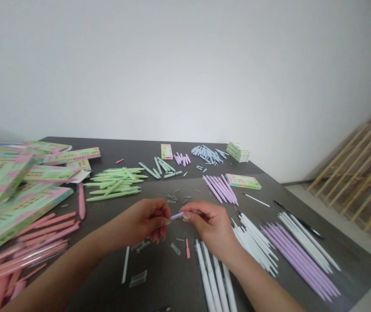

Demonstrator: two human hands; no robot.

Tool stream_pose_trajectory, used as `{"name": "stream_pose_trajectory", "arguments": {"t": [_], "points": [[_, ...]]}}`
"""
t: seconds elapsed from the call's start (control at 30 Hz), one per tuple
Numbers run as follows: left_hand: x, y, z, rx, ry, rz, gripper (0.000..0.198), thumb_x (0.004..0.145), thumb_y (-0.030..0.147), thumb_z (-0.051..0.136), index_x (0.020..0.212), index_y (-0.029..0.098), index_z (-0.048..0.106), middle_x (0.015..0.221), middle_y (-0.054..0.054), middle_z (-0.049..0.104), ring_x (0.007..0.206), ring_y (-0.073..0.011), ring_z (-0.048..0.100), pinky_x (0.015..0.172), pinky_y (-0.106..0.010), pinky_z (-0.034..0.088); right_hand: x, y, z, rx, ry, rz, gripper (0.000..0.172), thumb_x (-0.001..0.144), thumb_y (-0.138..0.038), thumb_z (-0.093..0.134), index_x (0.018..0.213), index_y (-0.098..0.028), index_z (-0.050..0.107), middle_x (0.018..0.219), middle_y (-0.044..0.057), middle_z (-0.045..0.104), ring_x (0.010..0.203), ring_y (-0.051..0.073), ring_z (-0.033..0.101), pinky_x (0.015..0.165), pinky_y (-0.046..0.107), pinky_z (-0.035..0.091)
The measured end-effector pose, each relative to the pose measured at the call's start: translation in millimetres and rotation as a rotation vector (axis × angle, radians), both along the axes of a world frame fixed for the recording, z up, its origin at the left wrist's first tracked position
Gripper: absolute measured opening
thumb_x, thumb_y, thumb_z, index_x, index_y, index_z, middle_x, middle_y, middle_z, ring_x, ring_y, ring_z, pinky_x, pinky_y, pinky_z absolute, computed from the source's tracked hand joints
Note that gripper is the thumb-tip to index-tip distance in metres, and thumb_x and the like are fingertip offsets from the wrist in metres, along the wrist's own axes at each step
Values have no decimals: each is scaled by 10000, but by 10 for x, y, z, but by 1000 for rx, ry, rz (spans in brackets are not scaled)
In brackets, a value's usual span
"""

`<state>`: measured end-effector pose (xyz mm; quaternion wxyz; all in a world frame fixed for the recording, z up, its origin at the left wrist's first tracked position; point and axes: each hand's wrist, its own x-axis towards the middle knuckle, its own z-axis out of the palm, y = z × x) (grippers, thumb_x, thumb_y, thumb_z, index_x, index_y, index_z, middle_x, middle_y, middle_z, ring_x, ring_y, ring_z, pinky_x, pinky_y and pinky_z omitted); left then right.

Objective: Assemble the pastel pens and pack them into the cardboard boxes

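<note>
Between the fingertips of both hands is a short purple pen part (176, 216), lying nearly level above the table. My left hand (149, 219) is closed in a pinch at its left end, and my right hand (206, 219) pinches the right end. The fingers cover both tips of the part. Just below the hands lie a small pink pen piece (187, 248) and a clear plastic tube (175, 248). Small metal pen tips (171, 197) are scattered behind the hands. White pen barrels (216, 277) lie under my right forearm.
Pink pen barrels (42, 238) and printed boxes (19, 208) crowd the left. Green pens (117, 182), blue pieces (206, 152) and purple pens (220, 188) lie farther back. White refills (257, 245) and purple refills (302, 260) spread at right. A wooden rack (357, 173) stands beyond the table.
</note>
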<state>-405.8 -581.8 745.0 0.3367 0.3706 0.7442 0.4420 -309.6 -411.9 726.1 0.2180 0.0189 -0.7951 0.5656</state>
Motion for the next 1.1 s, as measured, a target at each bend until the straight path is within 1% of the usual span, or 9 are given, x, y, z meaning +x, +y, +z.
{"name": "stream_pose_trajectory", "arguments": {"t": [0.2, 0.3, 0.43, 0.6, 0.67, 0.73, 0.83, 0.93, 1.1], "points": [[-24, -14, -1, 3, -10, -8, 142, 821, 311, 471, 778, 176, 472, 620, 29, 579, 541, -115, 565, 512, -229, 425, -13, 6, -9, -20, -15, -27, 138, 754, -126, 586, 778, -198, 701, 740, 10, 687, 677, 138, 615, 612, 237, 468], [-36, -22, -10, 8, -6, -5, 139, 816, 313, 476, 785, 177, 475, 618, 29, 580, 537, -115, 563, 508, -228, 423, -16, 8, 0, 3, -11, -21, 143, 757, -117, 583, 770, -197, 701, 750, 12, 688, 690, 140, 616, 623, 238, 466], [-31, -21, -1, 10, -7, -8, 143, 813, 319, 471, 778, 181, 468, 623, 27, 582, 542, -115, 559, 522, -231, 429, 6, 4, 26, 80, 36, -11, 175, 777, -101, 561, 782, -207, 700, 758, 11, 681, 699, 140, 614, 636, 243, 463], [21, 7, 33, -17, 74, 11, 145, 802, 317, 468, 749, 182, 473, 591, 36, 541, 535, -120, 536, 513, -232, 413, 33, -36, 30, 232, 144, 23, 215, 801, -80, 521, 817, -207, 694, 784, 22, 676, 734, 141, 617, 674, 250, 465], [38, 25, 23, -23, 90, 19, 132, 796, 307, 459, 753, 184, 477, 590, 36, 541, 538, -122, 535, 511, -230, 411, 31, -60, 12, 250, 145, 44, 225, 804, -69, 512, 818, -203, 693, 778, 22, 673, 727, 136, 616, 667, 241, 464], [48, 44, 1, -34, 94, 33, 126, 795, 301, 443, 776, 186, 492, 592, 38, 546, 534, -122, 536, 504, -224, 406, 21, -77, -9, 243, 127, 35, 223, 798, -58, 518, 811, -195, 693, 764, 19, 672, 712, 130, 614, 655, 231, 459], [63, 65, -20, -77, 184, 43, 164, 796, 275, 417, 772, 183, 550, 583, 32, 558, 541, -122, 539, 520, -218, 399, 8, -83, -32, 228, 99, -1, 207, 794, -63, 534, 798, -196, 693, 747, 10, 675, 697, 128, 613, 645, 225, 448], [102, 73, 6, -139, 319, 68, 212, 790, 250, 406, 725, 182, 596, 569, 23, 579, 542, -122, 535, 531, -215, 382, 11, -75, -35, 236, 75, -24, 181, 801, -95, 546, 785, -202, 691, 722, 2, 672, 673, 129, 606, 626, 226, 436], [183, 71, 71, -179, 400, 114, 217, 784, 255, 421, 720, 187, 617, 556, 26, 601, 533, -125, 537, 514, -212, 355, 19, -66, -35, 241, 49, -37, 152, 805, -135, 556, 760, -200, 686, 676, -9, 656, 634, 125, 593, 596, 220, 426]]}}
